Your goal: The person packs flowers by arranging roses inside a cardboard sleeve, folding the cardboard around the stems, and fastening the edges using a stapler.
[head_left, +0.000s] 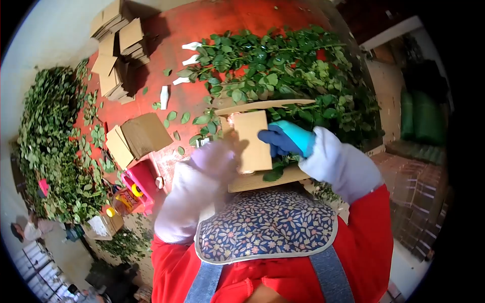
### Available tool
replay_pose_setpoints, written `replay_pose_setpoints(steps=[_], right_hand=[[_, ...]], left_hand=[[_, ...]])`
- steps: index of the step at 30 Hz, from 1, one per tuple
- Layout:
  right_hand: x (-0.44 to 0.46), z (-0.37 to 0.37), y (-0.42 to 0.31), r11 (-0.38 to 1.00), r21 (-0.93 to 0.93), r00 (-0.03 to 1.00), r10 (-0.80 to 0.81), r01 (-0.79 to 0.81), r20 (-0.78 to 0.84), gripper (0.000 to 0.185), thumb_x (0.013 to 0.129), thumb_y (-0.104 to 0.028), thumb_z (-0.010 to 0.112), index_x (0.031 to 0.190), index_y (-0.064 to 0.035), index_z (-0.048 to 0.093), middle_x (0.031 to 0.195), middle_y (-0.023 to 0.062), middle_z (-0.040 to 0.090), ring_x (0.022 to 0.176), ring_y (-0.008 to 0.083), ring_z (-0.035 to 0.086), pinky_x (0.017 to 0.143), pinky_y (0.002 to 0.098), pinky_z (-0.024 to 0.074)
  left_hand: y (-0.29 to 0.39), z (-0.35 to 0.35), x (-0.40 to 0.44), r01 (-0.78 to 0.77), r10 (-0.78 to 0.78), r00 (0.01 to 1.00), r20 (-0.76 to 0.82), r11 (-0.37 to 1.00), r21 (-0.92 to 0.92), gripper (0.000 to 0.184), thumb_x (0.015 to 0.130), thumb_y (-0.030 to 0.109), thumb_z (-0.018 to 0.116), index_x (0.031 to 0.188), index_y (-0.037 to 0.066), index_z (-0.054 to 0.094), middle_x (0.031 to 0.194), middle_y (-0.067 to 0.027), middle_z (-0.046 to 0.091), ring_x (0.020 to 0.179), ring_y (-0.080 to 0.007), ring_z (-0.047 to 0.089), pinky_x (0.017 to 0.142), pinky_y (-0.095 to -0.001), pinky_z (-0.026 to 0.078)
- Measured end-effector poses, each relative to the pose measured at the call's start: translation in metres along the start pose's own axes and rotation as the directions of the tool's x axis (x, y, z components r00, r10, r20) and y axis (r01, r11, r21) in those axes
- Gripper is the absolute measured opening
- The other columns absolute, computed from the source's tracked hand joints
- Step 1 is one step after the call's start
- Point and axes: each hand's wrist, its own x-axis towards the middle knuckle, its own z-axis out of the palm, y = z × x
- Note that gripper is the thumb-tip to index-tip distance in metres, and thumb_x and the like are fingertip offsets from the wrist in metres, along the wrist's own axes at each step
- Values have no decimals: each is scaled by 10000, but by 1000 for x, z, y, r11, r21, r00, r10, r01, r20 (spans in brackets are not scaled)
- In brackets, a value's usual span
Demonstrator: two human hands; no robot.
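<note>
My right hand (284, 139), in a dark blue and teal glove, is closed on the right edge of a flat tan cardboard piece (254, 141). Under that piece lies a corrugated cardboard wrap (273, 180), its far edge standing up in a curve. Leafy green stems extend from the wrap on the right. My left hand (216, 157), in a pale glove, is at the left edge of the cardboard piece; glare and blur hide its fingers.
Leafy stems (303, 65) with white-wrapped ends cover the far right of the red table (177, 30). Stacked cardboard (112, 76) stands far left. Nearer are folded cardboard (146, 134), a pink holder (139, 182) and a bottle (124, 201). More foliage (55, 141) lines the left.
</note>
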Motion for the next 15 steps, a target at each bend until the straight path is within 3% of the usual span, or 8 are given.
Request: replay_pose_setpoints(steps=[2, 4, 6, 9, 12, 14, 15], right_hand=[[10, 3, -4, 996, 71, 997, 64, -61, -44, 392, 942, -390, 549, 910, -13, 650, 646, 66, 662, 507, 121, 578, 484, 255, 453], [31, 3, 15, 995, -80, 997, 56, -61, -61, 427, 939, -404, 523, 841, -8, 648, 633, 81, 666, 500, 145, 578, 486, 294, 463], [39, 3, 20, 966, -235, 989, 78, -106, -123, 491, 931, -431, 502, 741, -7, 662, 629, 87, 672, 478, 183, 567, 489, 344, 469], [39, 2, 13, 944, -301, 988, 105, -134, -110, 537, 934, -423, 481, 661, -12, 695, 611, 83, 667, 473, 198, 566, 494, 343, 478], [40, 1, 8, 946, -294, 985, 103, -140, -137, 477, 928, -376, 502, 667, -21, 687, 604, 91, 661, 488, 199, 575, 492, 331, 482], [43, 2, 13, 946, -301, 984, 70, -117, -163, 452, 930, -356, 486, 681, -35, 686, 594, 69, 661, 466, 179, 582, 474, 320, 480], [41, 4, 6, 937, -303, 977, 126, -174, -172, 461, 908, -352, 483, 626, -47, 682, 581, 59, 656, 455, 172, 573, 474, 317, 477]], left_hand=[[9, -3, 3, -159, 154, 987, 43, 970, 183, 177, 889, 171, 667, 902, 14, 584, 736, -35, 620, 663, -114, 589, 619, -257, 476], [14, -4, 7, -349, 337, 936, 100, 861, 371, 168, 863, 123, 686, 924, 11, 576, 746, -42, 617, 661, -121, 593, 623, -264, 481], [25, -3, 14, -441, 387, 897, 212, 770, 461, 226, 838, 152, 698, 961, 11, 570, 781, -83, 615, 702, -187, 610, 648, -306, 490], [44, 6, 29, -432, 258, 899, 352, 650, 625, 364, 820, 249, 703, 1053, 12, 555, 889, -156, 624, 820, -313, 628, 724, -394, 499], [46, 24, 66, -115, -223, 925, 308, 607, 787, 258, 841, 230, 622, 1053, 84, 602, 953, -123, 664, 892, -305, 655, 751, -397, 522], [36, 32, 79, -101, -220, 922, 320, 660, 744, 223, 842, 229, 624, 1017, 91, 635, 909, -132, 678, 866, -300, 667, 736, -375, 531], [30, 35, 86, -99, -222, 918, 330, 676, 730, 213, 843, 229, 625, 1006, 94, 646, 895, -135, 683, 858, -298, 671, 730, -368, 534]])
